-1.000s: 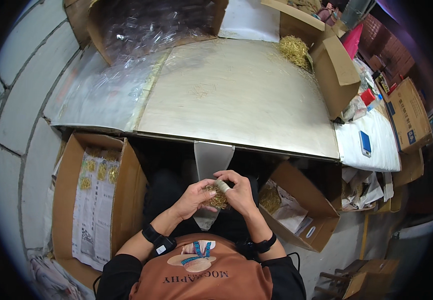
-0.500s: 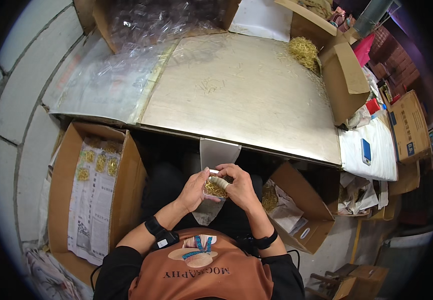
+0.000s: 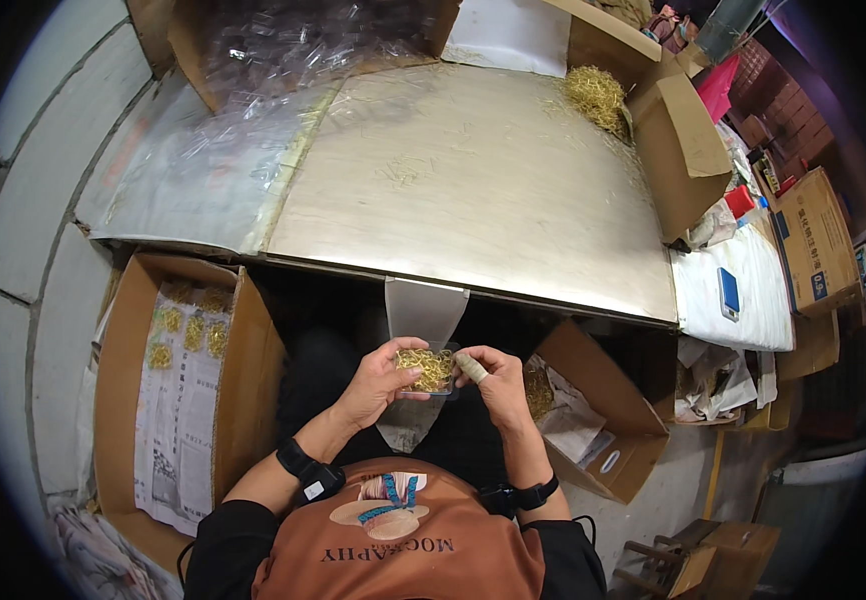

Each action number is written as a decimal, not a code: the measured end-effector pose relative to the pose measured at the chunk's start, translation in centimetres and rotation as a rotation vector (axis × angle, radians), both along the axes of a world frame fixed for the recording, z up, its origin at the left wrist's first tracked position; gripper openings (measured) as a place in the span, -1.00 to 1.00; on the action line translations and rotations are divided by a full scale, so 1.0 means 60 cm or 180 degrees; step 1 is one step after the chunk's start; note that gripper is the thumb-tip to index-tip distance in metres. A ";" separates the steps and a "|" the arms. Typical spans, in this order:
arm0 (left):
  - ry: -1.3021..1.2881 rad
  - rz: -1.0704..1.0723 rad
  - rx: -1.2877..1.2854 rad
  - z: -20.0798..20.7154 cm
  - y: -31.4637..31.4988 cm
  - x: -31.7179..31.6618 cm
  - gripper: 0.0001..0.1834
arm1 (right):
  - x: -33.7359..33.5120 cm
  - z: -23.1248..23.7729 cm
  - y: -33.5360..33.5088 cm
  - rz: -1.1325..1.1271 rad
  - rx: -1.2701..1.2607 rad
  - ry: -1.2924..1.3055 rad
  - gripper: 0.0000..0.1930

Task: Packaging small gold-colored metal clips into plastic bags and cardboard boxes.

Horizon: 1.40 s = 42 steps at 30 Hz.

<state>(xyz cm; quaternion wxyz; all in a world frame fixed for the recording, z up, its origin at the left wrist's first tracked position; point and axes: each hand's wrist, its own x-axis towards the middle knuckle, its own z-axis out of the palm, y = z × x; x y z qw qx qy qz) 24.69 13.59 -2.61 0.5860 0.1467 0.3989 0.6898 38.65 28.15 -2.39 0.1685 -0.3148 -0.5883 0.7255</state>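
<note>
My left hand grips a small clear plastic box by its left side, fingers behind and thumb at the front edge. Thin gold-coloured wire pieces fill the box in a tangled heap. Close by the box's right edge is my right hand, its fingers curled together. A pale wrap covers one of its digits, which points toward the box. Whether anything small is pinched in those fingers cannot be made out. Both hands are over my lap, in front of the table.
The table carries scattered wire pieces and a gold heap. Clear plastic boxes pile up at the far left. A carton with paper and several gold clusters stands left, another carton right. A blue device lies on white sheeting.
My right hand has drawn back from over the box to its right side, uncovering the gold pieces. The left hand has shifted slightly left and tilted the box into fuller view.
</note>
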 end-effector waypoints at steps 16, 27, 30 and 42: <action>0.0100 0.0179 -0.0352 -0.008 0.002 -0.001 -0.69 | -0.032 0.072 -0.040 0.0295 0.3111 -0.0792 -0.82; 0.0129 0.0064 -0.0381 0.000 0.004 -0.001 -0.67 | -0.053 0.031 -0.036 -0.0220 0.1921 0.0280 -0.86; -0.0001 0.0190 -0.0262 -0.008 -0.001 0.000 -0.63 | -0.046 0.039 -0.029 0.0123 0.2612 0.0125 -0.83; -0.0290 0.0386 0.0020 -0.027 0.006 -0.001 -0.61 | -0.030 0.068 -0.051 0.0824 0.3834 -0.0012 -0.64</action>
